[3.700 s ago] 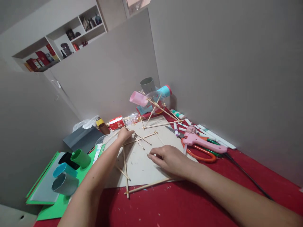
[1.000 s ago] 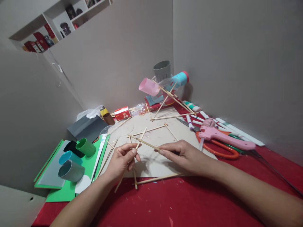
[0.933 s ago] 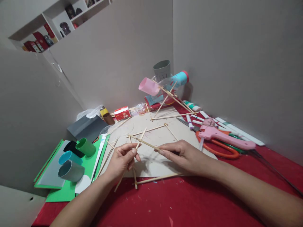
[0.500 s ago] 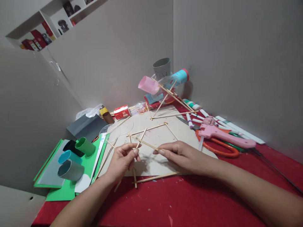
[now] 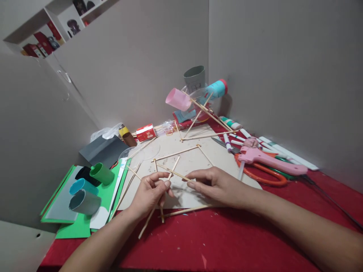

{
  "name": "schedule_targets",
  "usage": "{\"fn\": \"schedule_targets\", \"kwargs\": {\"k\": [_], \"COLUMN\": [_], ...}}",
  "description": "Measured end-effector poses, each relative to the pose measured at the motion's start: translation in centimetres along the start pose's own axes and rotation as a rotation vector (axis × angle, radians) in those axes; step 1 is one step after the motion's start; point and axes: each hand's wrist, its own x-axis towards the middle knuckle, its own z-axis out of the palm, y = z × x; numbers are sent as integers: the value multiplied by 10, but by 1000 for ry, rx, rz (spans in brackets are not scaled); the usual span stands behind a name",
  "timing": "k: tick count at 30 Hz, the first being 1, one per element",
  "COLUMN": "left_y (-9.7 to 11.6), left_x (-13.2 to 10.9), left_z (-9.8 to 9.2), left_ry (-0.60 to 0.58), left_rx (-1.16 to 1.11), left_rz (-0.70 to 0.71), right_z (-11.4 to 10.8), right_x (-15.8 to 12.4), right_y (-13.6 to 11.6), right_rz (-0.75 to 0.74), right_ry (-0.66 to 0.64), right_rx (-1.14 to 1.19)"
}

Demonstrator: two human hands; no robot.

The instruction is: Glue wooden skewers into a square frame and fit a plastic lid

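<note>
My left hand [image 5: 151, 192] pinches a thin wooden stick [image 5: 146, 223], whose lower end slants toward the table's front and whose upper end shows above my fingers. My right hand [image 5: 217, 187] holds a second wooden stick [image 5: 177, 173] between thumb and fingers. The two sticks cross just above my left fingertips; whether they are joined there I cannot tell. Beneath both hands lies a frame of sticks [image 5: 176, 153] with brownish blobs at its corners, partly hidden by my hands. It rests on a pale board [image 5: 227, 158] and overhangs its front edge.
Coloured paper cups [image 5: 102, 174] lie on green sheets [image 5: 74, 231] at left. A stick structure with a pink paper tube [image 5: 178, 99] stands at the back. On the right are a pink glue gun [image 5: 272, 159], orange-handled scissors [image 5: 263, 177] and several markers [image 5: 289, 154]. The table cover [image 5: 241, 241] is red.
My left hand has shifted slightly right, and its stick now reaches farther above and below the fingers. My right hand's stick has moved slightly right relative to it. The view has tilted a little.
</note>
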Motion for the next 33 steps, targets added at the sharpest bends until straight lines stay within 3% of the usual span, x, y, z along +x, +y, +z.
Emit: {"fn": "schedule_targets", "kwargs": {"k": [19,33], "left_y": [-7,-11], "left_x": [1,3], "left_z": [-1,2], "left_ry": [-67,37], "left_rx": [-32,14], "left_rz": [-3,12], "right_z": [0,4], "right_x": [2,-1], "right_y": [2,2], "right_rz": [-51,-64], "right_ry": [-77,-35], "right_rx": [9,-144]}}
